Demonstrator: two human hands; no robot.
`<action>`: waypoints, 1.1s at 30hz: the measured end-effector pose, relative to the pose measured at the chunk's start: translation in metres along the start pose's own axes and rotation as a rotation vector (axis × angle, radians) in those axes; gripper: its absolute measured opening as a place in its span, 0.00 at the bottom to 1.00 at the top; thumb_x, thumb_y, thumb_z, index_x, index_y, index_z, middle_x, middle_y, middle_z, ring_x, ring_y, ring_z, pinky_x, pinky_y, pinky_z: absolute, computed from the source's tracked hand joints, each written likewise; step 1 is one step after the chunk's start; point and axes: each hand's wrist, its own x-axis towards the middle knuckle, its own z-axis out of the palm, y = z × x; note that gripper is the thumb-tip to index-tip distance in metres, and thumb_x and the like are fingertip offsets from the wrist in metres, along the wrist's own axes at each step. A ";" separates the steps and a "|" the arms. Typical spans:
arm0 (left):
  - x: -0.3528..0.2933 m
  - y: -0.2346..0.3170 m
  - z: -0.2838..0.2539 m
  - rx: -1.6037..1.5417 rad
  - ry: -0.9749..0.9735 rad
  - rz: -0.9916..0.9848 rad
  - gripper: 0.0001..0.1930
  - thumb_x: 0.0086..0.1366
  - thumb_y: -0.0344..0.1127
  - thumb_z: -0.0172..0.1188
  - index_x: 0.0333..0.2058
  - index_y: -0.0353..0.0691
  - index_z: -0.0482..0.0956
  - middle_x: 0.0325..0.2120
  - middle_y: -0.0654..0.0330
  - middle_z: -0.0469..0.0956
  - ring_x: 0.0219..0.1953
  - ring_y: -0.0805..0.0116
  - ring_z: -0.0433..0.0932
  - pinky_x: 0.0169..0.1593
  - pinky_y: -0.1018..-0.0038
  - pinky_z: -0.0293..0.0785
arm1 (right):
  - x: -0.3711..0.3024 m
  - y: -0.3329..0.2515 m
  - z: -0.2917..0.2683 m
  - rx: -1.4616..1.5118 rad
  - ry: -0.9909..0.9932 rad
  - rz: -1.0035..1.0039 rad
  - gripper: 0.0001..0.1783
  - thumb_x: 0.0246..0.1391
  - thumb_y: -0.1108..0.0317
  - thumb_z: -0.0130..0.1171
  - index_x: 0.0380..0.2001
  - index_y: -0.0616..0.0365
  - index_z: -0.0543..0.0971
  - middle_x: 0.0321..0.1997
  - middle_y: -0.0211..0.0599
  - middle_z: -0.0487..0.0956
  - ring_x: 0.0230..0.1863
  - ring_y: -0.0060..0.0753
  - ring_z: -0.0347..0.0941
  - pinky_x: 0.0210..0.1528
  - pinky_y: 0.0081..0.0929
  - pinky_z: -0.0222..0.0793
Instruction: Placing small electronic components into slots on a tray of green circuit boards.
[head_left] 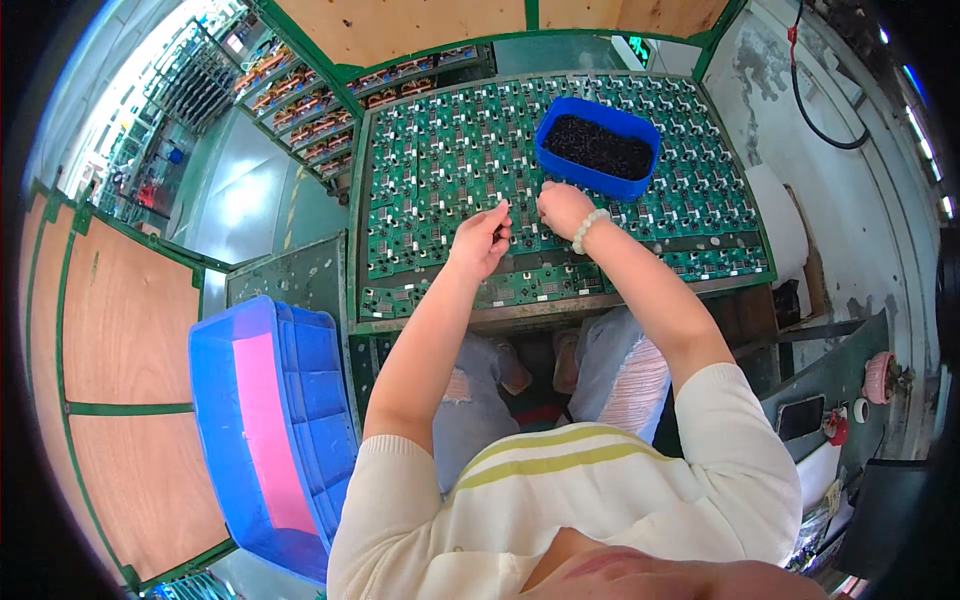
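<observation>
Green circuit boards point(440, 150) in close rows cover the workbench, each with small white and dark parts. Over their near middle, my left hand point(482, 240) is curled, thumb and forefinger together; a bit of something dark shows at its fingers, too small to name. A short way to the right, my right hand point(565, 208), with a pale bead bracelet point(591, 231) on the wrist, has its fingers pinched low over the boards. Whatever it holds is hidden. Just beyond it, a blue plastic bin point(600, 182) full of small black pieces point(598, 148) rests on the boards.
A large blue crate point(325, 400) with a pink panel point(270, 430) stands to the left of the bench. Racks of parts point(300, 110) rise behind at the left. On a side ledge at right lie a phone point(801, 418) and a pink pot point(880, 378).
</observation>
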 end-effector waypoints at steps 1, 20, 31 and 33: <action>-0.001 -0.001 0.001 0.020 -0.009 -0.006 0.12 0.60 0.39 0.60 0.30 0.38 0.70 0.24 0.65 0.69 0.22 0.79 0.65 0.17 0.87 0.57 | -0.002 0.003 -0.001 -0.039 0.034 -0.042 0.07 0.42 0.70 0.57 0.25 0.63 0.79 0.35 0.48 0.75 0.41 0.49 0.73 0.43 0.39 0.70; -0.003 0.033 -0.023 -0.043 -0.057 0.078 0.10 0.61 0.26 0.54 0.40 0.27 0.73 0.28 0.57 0.74 0.25 0.76 0.69 0.18 0.88 0.58 | 0.023 -0.017 -0.009 0.530 0.299 -0.093 0.09 0.45 0.70 0.62 0.32 0.58 0.80 0.29 0.37 0.80 0.30 0.31 0.77 0.35 0.25 0.72; 0.005 0.072 -0.059 0.140 0.068 0.198 0.07 0.60 0.31 0.59 0.35 0.33 0.76 0.26 0.63 0.75 0.23 0.82 0.68 0.18 0.88 0.59 | 0.061 -0.040 0.000 0.076 0.092 -0.204 0.03 0.41 0.69 0.59 0.23 0.55 0.80 0.32 0.37 0.75 0.41 0.41 0.71 0.45 0.36 0.69; 0.008 0.073 -0.062 0.156 0.057 0.208 0.07 0.60 0.29 0.59 0.35 0.32 0.76 0.27 0.62 0.76 0.23 0.81 0.69 0.18 0.88 0.59 | 0.062 -0.045 0.001 0.053 0.106 -0.223 0.03 0.41 0.70 0.58 0.22 0.55 0.79 0.32 0.37 0.74 0.41 0.41 0.71 0.45 0.36 0.69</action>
